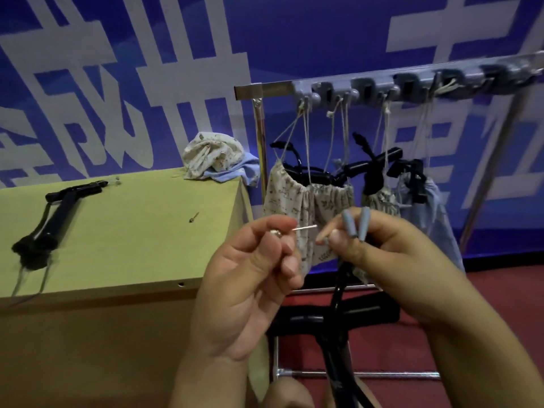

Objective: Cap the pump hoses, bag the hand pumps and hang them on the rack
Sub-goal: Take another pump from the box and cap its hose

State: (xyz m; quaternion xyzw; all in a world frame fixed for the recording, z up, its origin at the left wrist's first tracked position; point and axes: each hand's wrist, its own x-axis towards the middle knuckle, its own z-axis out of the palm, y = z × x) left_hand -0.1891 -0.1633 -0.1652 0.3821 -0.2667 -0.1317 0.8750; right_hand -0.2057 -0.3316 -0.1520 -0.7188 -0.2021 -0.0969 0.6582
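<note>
My left hand (250, 278) pinches a thin metal inflation needle (304, 228) that points right. Facing it, my right hand (379, 254) holds two grey-blue caps (356, 223) upright between its fingers, and its thumb and forefinger pinch something small just beside the needle tip. A black hand pump (338, 319) stands below my hands, between my knees, with its T-handle across. On the green table (132, 240) lies a second black pump (50, 219). Several bagged pumps (312, 201) hang by their drawstrings from the hooks of the metal rack (382, 86).
A loose needle (193, 217) lies on the table's middle. Crumpled floral and blue cloth bags (217, 160) are piled at the table's far right corner. A blue banner wall stands behind. The rack's base bars (368, 375) rest on red floor.
</note>
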